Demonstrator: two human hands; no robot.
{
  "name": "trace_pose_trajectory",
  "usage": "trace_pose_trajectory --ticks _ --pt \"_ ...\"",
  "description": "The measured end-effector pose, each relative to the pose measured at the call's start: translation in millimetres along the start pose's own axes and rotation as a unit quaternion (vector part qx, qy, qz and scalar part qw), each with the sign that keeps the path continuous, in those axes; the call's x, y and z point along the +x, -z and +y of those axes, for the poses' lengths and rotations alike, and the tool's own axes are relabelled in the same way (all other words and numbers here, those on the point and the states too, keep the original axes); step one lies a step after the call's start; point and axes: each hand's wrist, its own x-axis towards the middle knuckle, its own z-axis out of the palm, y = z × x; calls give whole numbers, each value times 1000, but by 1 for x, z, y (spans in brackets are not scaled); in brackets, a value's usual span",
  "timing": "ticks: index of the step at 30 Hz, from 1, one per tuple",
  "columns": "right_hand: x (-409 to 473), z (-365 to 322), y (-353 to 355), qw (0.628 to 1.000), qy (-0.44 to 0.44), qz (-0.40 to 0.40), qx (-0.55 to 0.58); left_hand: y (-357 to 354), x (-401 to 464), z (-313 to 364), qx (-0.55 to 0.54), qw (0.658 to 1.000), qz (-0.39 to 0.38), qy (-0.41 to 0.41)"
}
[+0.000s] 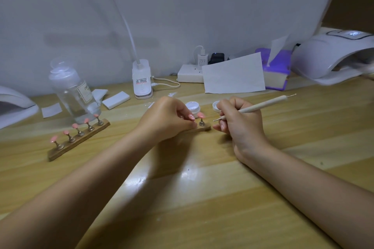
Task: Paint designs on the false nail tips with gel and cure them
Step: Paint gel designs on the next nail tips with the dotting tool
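A wooden stand [78, 142] with several pink nail tips on brass pegs lies at the left of the desk. A second wooden stand [204, 128] sits at the centre, mostly hidden under my left hand [168, 119], which grips it. Two pink tips show there, one [200, 115] clear of my fingers. My right hand [240, 121] holds a cream dotting tool [263, 105] like a pen, its metal point just right of that tip, not touching. An open white gel pot [192, 107] and its lid [215, 105] stand just behind my hands.
A white curing lamp [332, 56] stands at the back right, another lamp [14, 105] at the far left edge. A clear bottle [74, 91], white pads [116, 100], a desk lamp base [142, 79], a paper sheet [233, 75], a purple tissue box [276, 70] and a power strip [190, 74] line the back.
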Motion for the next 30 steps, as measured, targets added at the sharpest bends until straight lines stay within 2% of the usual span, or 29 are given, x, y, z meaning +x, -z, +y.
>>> trace_pose_trajectory --ticks 5,11,17,22,24,26,27,28,30 --pt "0 -1 0 1000 3 2 9 -2 0 7 14 1000 -12 -15" --pt "-1 -2 0 1000 0 3 13 -10 -5 20 94 995 35 -21" --pt "-2 -3 -1 1000 2 11 8 -12 -5 26 135 989 45 -38" --pt "-3 -5 0 999 -14 31 42 -15 -11 29 175 976 76 -109" --pt "-2 -7 0 996 -30 45 72 -13 -16 29 174 962 127 -168" --pt "0 -7 0 993 -44 62 92 -11 -23 29 114 952 180 -220" --pt "1 -7 0 991 -50 70 99 -13 -29 28 52 954 188 -227" --pt "2 -7 0 990 -54 76 106 -15 -36 27 -44 961 172 -210" --pt "3 -6 1 989 -55 77 110 -22 -47 23 -240 954 103 -147"
